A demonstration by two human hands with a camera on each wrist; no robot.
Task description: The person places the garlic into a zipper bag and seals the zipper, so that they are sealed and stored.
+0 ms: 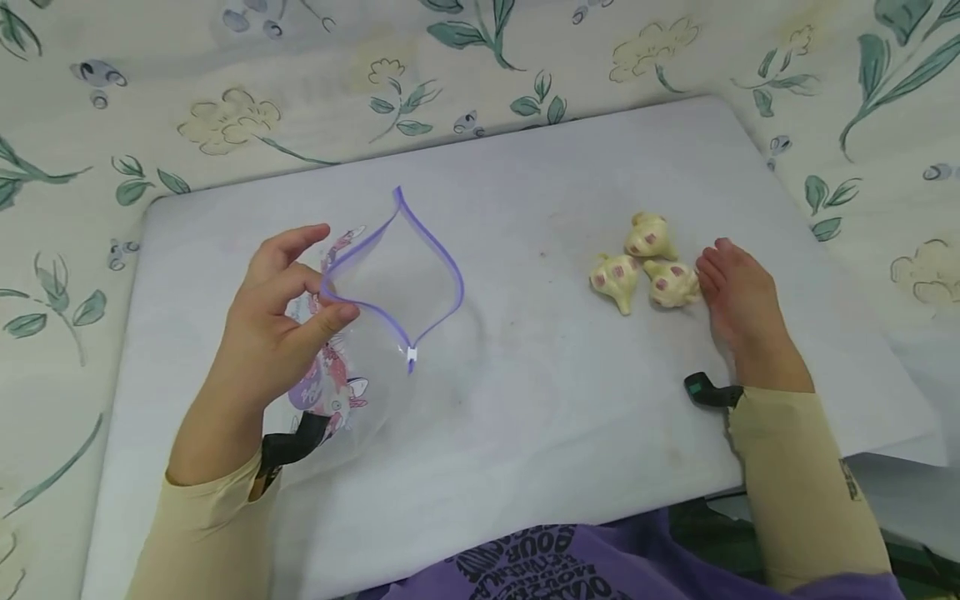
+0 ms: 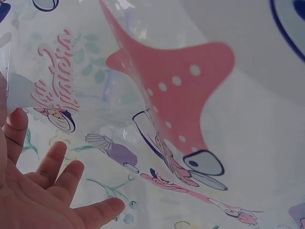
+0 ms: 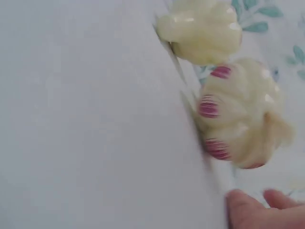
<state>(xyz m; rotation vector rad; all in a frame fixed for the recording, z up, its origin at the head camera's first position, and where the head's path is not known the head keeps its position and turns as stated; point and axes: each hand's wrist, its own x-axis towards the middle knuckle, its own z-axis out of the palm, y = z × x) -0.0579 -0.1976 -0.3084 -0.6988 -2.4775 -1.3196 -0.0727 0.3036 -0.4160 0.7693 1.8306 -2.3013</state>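
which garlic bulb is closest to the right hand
The rightmost garlic bulb in the head view: it lies beside the right hand; the top bulb and left bulb sit farther off.

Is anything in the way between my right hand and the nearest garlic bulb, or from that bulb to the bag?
Nothing visible stands between your right hand and the nearest garlic bulb. Between that bulb and the bag, the leftmost bulb sits in the way.

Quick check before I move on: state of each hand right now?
Left hand: closed, pinching the clear bag by its rim.
Right hand: open, holding nothing, beside a garlic bulb.
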